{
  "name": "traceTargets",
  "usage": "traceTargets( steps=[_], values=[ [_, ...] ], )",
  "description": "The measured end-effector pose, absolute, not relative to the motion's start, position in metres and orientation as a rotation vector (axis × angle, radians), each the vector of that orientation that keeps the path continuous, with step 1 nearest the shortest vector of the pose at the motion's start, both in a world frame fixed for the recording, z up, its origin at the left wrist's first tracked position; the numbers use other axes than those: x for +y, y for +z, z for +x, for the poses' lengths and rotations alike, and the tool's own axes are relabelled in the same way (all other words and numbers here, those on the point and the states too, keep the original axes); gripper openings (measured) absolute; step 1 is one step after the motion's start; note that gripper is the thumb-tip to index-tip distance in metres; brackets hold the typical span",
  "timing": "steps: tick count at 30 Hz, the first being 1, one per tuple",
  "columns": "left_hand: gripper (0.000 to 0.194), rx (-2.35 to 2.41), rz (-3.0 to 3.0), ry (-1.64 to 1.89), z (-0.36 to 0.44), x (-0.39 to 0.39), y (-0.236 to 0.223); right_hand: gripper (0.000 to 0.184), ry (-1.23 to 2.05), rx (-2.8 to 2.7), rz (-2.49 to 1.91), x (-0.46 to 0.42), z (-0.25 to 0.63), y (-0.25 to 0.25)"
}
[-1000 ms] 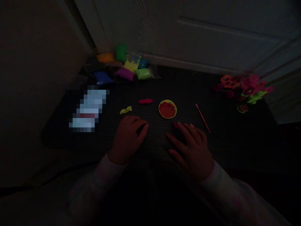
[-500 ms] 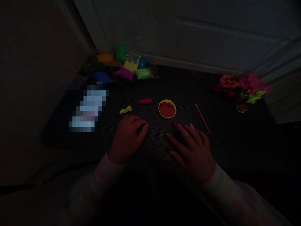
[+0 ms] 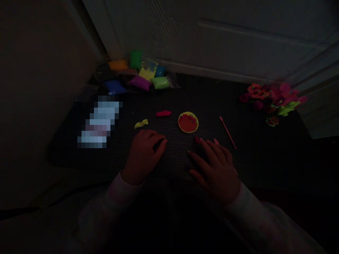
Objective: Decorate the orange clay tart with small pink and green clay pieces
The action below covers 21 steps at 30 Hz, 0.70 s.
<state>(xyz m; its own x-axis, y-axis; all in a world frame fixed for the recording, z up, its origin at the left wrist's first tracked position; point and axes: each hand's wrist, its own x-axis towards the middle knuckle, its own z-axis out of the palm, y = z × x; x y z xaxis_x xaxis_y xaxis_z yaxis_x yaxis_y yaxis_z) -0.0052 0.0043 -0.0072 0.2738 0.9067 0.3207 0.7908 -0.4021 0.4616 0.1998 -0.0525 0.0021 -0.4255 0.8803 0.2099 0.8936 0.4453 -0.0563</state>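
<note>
My left hand (image 3: 144,155) rests on the dark table, fingers curled and thumb tip against the index finger; whatever may be inside is hidden. My right hand (image 3: 218,171) lies flat with fingers spread. One fingertip touches or nearly touches a small red clay lump (image 3: 197,139). Under this hand lies a pink tool (image 3: 216,141), mostly covered, with its tip showing. Beyond the hands sits a round red clay disc (image 3: 188,126) with a yellow rim and small red and green pieces along its top. A red clay roll (image 3: 163,113) and a yellow clay strip (image 3: 141,124) lie nearer my left hand.
A thin pink stick tool (image 3: 227,132) lies right of the disc. Bags of coloured clay (image 3: 140,83) are piled at the back left, above a blurred-out bright screen (image 3: 100,121). Colourful clay flowers (image 3: 278,97) stand at the back right, near a small round piece (image 3: 272,121). The scene is dim.
My right hand has shifted very slightly left and down, showing more of the small red lump. My left hand and the things on the table have stayed put.
</note>
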Motion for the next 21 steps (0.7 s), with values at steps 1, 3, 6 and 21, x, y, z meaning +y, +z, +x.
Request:
traceTargets(
  steps=[1,3,6,21],
  values=[
    [0.018,1.579,2.33,0.804,-0.005,0.004,-0.007,0.038,-0.092,-2.485,-1.551,-0.052,0.199,0.002],
    [0.018,1.582,2.329,0.797,-0.006,0.004,-0.007,0.038,-0.09,-2.481,-1.559,-0.051,0.198,0.002],
    [0.018,1.576,2.332,0.785,-0.006,0.004,-0.007,0.038,-0.09,-2.491,-1.565,-0.049,0.196,0.002],
    [0.017,1.491,2.153,0.984,0.001,-0.003,0.004,0.033,0.074,-2.385,-1.405,-0.047,0.198,0.012]
  ],
)
